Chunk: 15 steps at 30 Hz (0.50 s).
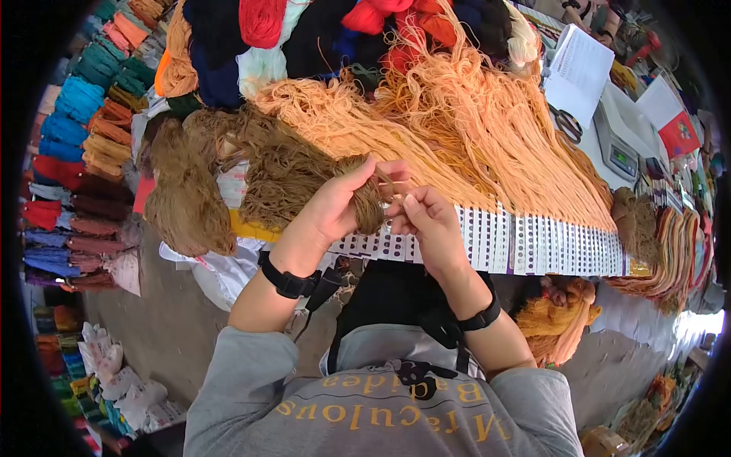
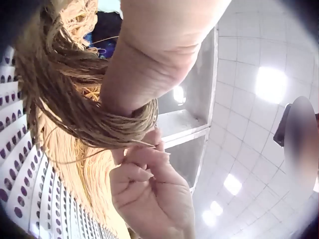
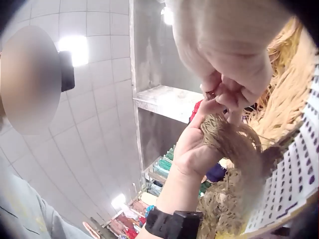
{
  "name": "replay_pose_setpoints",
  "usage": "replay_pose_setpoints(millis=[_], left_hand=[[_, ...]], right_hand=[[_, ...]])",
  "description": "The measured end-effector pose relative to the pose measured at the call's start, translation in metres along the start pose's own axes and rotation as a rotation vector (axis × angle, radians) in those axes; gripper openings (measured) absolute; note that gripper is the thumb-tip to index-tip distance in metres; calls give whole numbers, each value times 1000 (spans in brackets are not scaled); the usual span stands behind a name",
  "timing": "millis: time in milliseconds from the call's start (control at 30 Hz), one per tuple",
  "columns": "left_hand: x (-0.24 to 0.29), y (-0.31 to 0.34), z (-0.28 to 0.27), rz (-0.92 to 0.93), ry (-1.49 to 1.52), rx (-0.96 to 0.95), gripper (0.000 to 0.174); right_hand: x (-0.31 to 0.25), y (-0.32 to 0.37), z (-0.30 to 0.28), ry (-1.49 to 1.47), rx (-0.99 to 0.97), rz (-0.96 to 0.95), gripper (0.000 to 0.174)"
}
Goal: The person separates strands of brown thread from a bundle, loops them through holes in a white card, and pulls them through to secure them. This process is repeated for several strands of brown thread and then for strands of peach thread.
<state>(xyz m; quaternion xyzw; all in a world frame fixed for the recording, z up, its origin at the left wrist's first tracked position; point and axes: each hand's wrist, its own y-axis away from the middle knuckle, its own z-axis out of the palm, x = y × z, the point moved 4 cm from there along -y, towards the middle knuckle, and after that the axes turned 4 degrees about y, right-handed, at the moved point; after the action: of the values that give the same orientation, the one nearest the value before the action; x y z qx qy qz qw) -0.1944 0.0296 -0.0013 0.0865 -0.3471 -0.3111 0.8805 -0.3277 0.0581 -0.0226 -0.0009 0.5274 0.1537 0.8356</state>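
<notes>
Skein of fine brown thread [image 1: 368,212] lies gripped in the left hand [image 1: 335,199], crosswise to the forearm [image 1: 260,302]; looped end beside the right hand [image 1: 431,222], whose fingers appear to pinch its strands.

On my feed I count one set of left fingers [image 1: 393,167], one of right fingers [image 1: 428,204], one held brown hank [image 1: 369,209], two black wristbands [image 1: 289,284], one pair of scissors [image 1: 569,126], one digital scale [image 1: 617,145].

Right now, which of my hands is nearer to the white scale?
Right. Your right hand is left of the white scale and nearer you; your left hand, holding brown yarn, is farther left.
</notes>
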Motion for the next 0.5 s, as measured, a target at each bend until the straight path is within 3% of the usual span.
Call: replay_pose_setpoints(millis=[100,500], left_hand=[[8,2,-4,144,-163,27,47],[17,10,4,143,-266,101,44]], right_hand=[[-2,4,-2,4,-19,17,15],[-6,7,-4,42,2,19,19]])
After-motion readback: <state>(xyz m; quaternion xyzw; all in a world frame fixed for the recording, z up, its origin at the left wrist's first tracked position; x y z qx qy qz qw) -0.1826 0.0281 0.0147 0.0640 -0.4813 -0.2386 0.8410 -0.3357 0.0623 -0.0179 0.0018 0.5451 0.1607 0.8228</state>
